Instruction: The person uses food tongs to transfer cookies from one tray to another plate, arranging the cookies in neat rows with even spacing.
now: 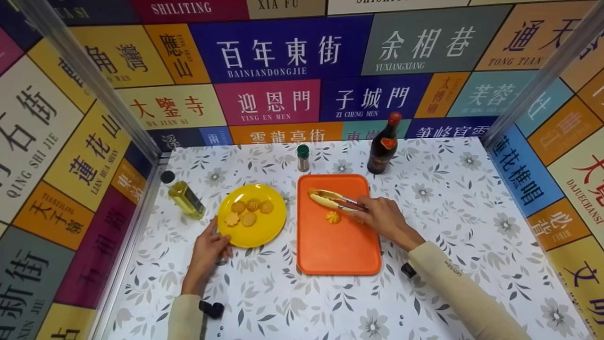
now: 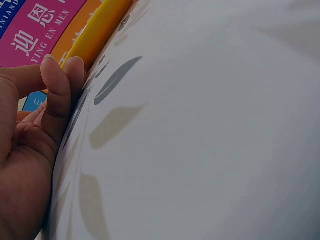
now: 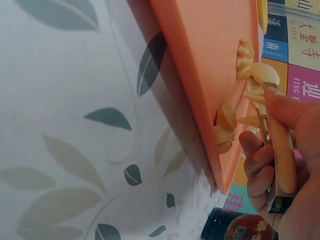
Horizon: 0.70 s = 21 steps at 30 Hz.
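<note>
My right hand [image 1: 384, 216] grips metal tongs [image 1: 351, 203] with cream tips, low over the orange tray [image 1: 337, 250]. One cookie [image 3: 245, 61] stands right at the tongs' tips, mostly hidden by them in the head view. A second, flower-shaped cookie [image 1: 333, 216] lies on the tray just below the tongs. On the left, a round yellow plate [image 1: 276, 226] bears several cookies [image 1: 249, 218]. My left hand [image 1: 207, 248] holds the plate's lower left rim, with the thumb over the edge. The left wrist view shows fingertips [image 2: 75, 67] against that yellow rim.
A bottle of yellow oil [image 1: 186, 198] stands left of the plate. Behind the tray are a green-capped shaker [image 1: 303, 159] and a dark red-capped bottle [image 1: 384, 146]. Walls with printed signs enclose the flower-patterned table [image 1: 448, 203] at the back and both sides.
</note>
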Each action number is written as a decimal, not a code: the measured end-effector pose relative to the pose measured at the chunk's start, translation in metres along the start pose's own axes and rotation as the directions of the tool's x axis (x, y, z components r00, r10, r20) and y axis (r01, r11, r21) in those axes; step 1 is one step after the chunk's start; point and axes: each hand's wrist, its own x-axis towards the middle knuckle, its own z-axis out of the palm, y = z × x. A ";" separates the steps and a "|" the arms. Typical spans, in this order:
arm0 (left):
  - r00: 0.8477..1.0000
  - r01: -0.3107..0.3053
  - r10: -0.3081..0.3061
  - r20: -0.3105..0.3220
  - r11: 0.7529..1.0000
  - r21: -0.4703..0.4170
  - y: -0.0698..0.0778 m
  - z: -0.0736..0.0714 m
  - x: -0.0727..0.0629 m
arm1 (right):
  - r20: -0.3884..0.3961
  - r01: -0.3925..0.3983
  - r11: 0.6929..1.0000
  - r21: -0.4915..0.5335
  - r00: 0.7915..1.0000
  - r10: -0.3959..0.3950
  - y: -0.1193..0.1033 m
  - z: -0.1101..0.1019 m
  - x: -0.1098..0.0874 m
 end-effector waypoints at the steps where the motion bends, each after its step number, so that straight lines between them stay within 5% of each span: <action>1: 1.000 0.003 -0.003 -0.003 1.000 -0.004 0.000 0.000 0.000 | 0.002 -0.002 1.000 0.001 1.000 0.002 -0.001 0.000 0.000; 11: 1.000 0.019 -0.019 -0.012 1.000 -0.006 -0.001 0.001 0.000 | 0.000 -0.004 1.000 0.004 1.000 0.004 -0.007 -0.001 -0.001; 21: 0.999 -0.028 0.029 0.013 0.997 -0.070 -0.001 0.000 -0.002 | -0.010 0.037 0.999 -0.004 0.999 -0.037 -0.016 -0.001 -0.002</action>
